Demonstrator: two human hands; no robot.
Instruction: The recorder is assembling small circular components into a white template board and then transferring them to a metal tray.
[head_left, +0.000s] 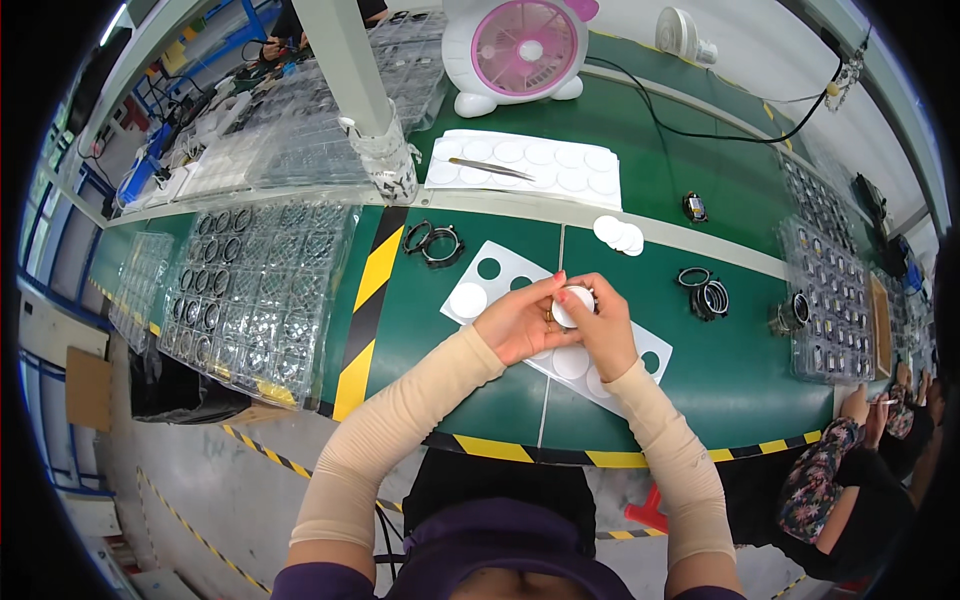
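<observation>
Both my hands meet over the middle of the green bench. My left hand (pixel 518 322) has its fingers curled round the left side of a small round piece with a white disc face (pixel 573 308). On the other side, my right hand (pixel 610 338) grips the same piece, with its thumb on the white face. The piece's underside is hidden by my fingers. Below the hands lies a white sheet of round stickers (pixel 505 262), with several circles removed so that green shows through. Several loose white discs (pixel 618 236) lie beyond my right hand.
Black rings (pixel 436 245) lie left of the sheet, and more rings (pixel 708 297) lie right. Clear trays with rings (pixel 255 290) stand left; a filled tray (pixel 828 300) stands right. Tweezers (pixel 490 167) rest on white sheets behind, near a pink-white fan (pixel 525 50). A co-worker's arm (pixel 815 490) shows at right.
</observation>
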